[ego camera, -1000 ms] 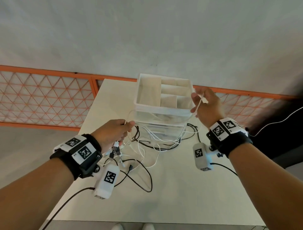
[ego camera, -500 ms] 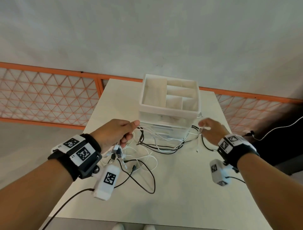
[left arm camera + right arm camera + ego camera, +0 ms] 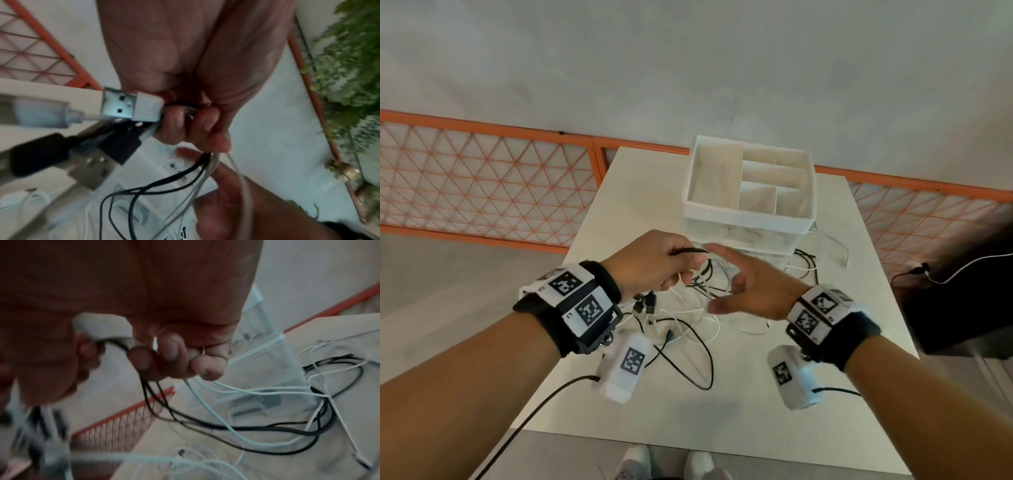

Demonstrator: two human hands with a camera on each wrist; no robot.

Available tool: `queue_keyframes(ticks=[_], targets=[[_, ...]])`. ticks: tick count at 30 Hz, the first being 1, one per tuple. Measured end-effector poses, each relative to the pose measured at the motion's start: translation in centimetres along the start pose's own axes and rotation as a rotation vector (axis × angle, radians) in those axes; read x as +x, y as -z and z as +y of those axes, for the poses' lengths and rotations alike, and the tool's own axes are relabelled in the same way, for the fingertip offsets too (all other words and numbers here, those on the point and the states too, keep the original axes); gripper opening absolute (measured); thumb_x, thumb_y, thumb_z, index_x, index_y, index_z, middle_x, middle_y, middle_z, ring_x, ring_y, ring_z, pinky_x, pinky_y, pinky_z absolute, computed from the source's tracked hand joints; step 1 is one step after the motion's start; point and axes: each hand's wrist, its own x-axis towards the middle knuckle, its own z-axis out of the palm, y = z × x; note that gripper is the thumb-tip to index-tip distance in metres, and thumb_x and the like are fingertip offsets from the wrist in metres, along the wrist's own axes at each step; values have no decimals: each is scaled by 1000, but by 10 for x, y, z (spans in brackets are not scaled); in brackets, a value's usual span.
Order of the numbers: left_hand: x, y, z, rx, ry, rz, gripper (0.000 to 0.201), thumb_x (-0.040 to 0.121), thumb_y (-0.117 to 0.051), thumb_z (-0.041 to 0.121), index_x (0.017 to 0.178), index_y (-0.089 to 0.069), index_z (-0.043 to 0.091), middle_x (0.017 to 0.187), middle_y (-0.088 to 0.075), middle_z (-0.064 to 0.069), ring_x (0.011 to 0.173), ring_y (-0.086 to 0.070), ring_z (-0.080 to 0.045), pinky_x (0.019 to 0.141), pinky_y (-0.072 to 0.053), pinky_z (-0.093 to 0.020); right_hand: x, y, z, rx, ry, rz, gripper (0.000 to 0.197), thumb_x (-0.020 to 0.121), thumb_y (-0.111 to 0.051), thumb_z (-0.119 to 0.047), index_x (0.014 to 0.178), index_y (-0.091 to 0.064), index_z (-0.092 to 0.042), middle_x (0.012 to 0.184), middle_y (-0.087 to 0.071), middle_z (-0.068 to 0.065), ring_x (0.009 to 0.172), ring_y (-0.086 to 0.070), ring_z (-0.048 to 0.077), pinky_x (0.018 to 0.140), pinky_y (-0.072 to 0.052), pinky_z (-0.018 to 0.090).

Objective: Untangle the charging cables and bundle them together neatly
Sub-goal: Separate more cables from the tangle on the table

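Nearest the camera, slack loops of black and white cables (image 3: 698, 346) lay sprawled over the table (image 3: 722, 418), a few plugs (image 3: 649, 305) dangling just under the left wrist. A bit farther out, the left hand (image 3: 650, 263) was fisted around a bunch of those cables, with the USB ends (image 3: 131, 107) sticking out the back of the grip and the strands running out the front. The right hand (image 3: 753, 287) sat just beside it with fingers spread and holding nothing, reaching into the strands coming off the left fist. Beyond both hands, more cable trailed around the foot of the white organizer (image 3: 750, 192) at the far end of the table.

My take: keep that left grip firm as the anchor, let the right hand take one strand close to the fist and run along it outward. Yanking would likely just tighten the knots or snag on the organizer.
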Motion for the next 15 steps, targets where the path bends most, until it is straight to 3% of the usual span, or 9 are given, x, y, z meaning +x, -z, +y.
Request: queue_keyframes(ticks=[1,3,5,6,9,10,13,15], targets=[[-1,-1,3,32,-20,-7,20,97,-61,23,90,-68,6,58,-56,4,44,-36,-8,44,-29,-19,8,-9,0,-71,9,17,65,75,-81,-47,132,-48,-48,68,-58,-12,54,-50,-1,63,-42,20],[-6,2,6,76,-63,30,24,95,-62,27,93,-71,4,54,-51,11,43,-36,-4,44,-30,-15,16,-17,13,-244,-58,72,27,81,-76,-43,103,-64,-33,89,-67,-8,78,-61,10,75,-45,26],[-13,14,7,86,-106,114,21,91,-67,32,92,-73,11,49,-52,17,39,-38,1,44,-31,-10,14,-15,38,-379,-184,37,9,87,-69,-36,88,-63,-30,102,-68,-4,92,-63,19,79,-43,25],[-16,22,6,108,-118,154,20,88,-70,34,92,-74,14,49,-54,18,39,-40,3,43,-30,-8,11,-10,52,-379,-258,22,7,89,-67,-34,86,-62,-29,101,-67,-3,89,-62,19,77,-43,25],[-18,33,-5,312,-92,235,30,85,-69,46,85,-74,16,53,-55,11,39,-42,1,42,-30,-12,3,10,75,-49,-458,159,9,91,-65,-21,83,-66,-24,81,-71,4,55,-61,15,53,-47,24],[-16,32,-11,412,-62,254,36,87,-66,50,81,-73,15,55,-53,9,41,-42,-2,44,-31,-17,4,18,81,4,-476,277,11,91,-66,-22,81,-67,-25,79,-74,5,52,-64,16,52,-49,24],[-9,23,-28,552,1,243,41,93,-56,51,80,-69,15,60,-54,6,55,-47,-12,54,-31,-27,9,38,81,-148,-438,601,15,83,-63,-21,86,-65,-36,83,-76,8,76,-71,26,71,-52,27],[-6,16,-32,528,-19,201,34,95,-55,49,85,-71,20,66,-58,8,61,-50,-9,58,-33,-24,5,39,62,-44,-279,484,41,81,-68,-18,112,-60,-44,71,-71,4,66,-65,21,67,-52,27]])
